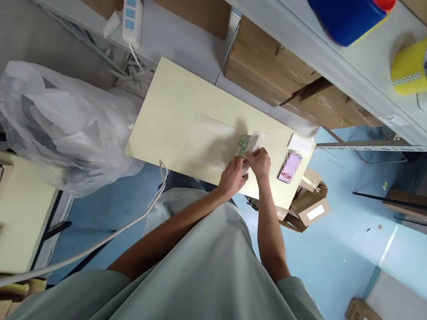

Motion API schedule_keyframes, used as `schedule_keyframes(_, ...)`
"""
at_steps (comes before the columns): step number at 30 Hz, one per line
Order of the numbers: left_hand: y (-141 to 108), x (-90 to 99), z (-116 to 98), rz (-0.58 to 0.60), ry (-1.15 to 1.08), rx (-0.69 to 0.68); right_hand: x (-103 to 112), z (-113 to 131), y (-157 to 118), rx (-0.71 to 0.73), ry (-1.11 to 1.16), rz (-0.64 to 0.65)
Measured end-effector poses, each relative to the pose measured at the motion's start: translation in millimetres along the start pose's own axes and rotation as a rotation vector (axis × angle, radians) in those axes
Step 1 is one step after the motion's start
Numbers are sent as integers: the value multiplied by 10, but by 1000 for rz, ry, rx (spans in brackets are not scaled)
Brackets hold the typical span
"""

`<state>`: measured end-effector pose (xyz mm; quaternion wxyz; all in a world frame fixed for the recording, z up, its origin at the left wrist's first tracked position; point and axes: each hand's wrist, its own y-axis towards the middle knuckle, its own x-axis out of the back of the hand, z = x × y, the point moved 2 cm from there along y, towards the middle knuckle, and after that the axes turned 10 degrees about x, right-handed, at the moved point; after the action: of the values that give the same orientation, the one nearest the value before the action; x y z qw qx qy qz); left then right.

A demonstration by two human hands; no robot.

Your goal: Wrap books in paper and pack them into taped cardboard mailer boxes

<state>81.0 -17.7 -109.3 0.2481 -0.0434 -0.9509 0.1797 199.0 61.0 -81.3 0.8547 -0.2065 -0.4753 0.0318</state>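
On the pale yellow table (173, 108) lies a small green-and-white box (243, 144), with both hands at its near end. My left hand (232, 178) is closed, its fingers on the box's near edge. My right hand (260, 163) pinches the white part (254, 141) along the box's right side. Whether that part is the box's own side or a wrapping, I cannot tell. A thin, see-through sheet (210, 139) lies flat to the left of the box. The fingers partly hide the box's near end.
A phone (290, 167) and a white card (301, 144) lie at the table's right. Large plastic bags (65, 126) stand left. A white cable (119, 231) runs past the near edge. Overhead, a shelf (364, 69) holds yellow tape (419, 66). Cartons (271, 68) stand behind the table.
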Motion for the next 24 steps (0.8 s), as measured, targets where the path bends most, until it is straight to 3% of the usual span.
schedule_keyframes(2,0,59,63,-14,1,15,107,119,-54,115,-34,-14)
schedule_keyframes(5,2,154,122,-35,-25,36,314,302,-71,428,-108,14)
schedule_keyframes(7,-12,197,136,-29,-54,48,413,391,0,638,-210,134)
schedule_keyframes(9,-36,221,146,-20,-87,59,461,419,148,750,-339,275)
schedule_keyframes(13,-111,257,224,-33,-140,114,479,380,559,805,-458,425)
schedule_keyframes(17,-229,353,344,-78,-157,111,459,403,863,853,-356,525)
schedule_keyframes(21,-322,487,465,-109,-208,151,372,491,1022,780,-205,551)
schedule_keyframes(24,-291,583,653,-144,-339,293,151,533,1106,706,-107,567)
